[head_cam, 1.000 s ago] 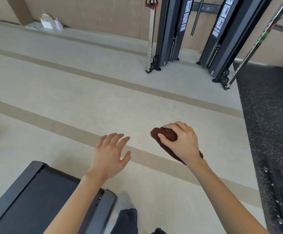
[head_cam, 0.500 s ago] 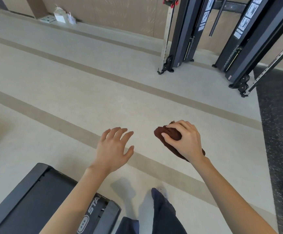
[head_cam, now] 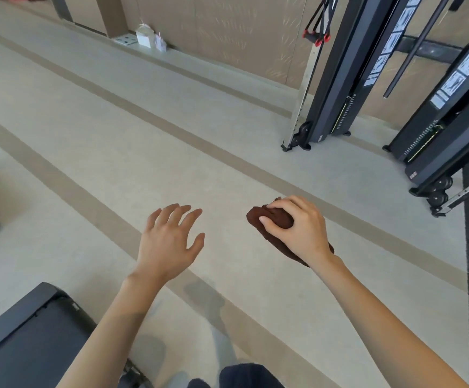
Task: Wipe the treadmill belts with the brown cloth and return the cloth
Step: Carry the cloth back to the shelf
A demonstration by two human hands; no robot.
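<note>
Bare arms here, both forearms uncovered from the wrist right down to the bottom edge, and the left hand (head_cam: 169,245) and right hand (head_cam: 300,231) are bare as well. Just right of the treadmill (head_cam: 32,337), low down, there's dark navy trouser fabric (head_cam: 244,376), softly creased, cut off by the edge.

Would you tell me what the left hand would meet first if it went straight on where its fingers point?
Nothing nearby: the left hand points over the floor; the way looks free up to the far wall, though depth is unclear.
</note>
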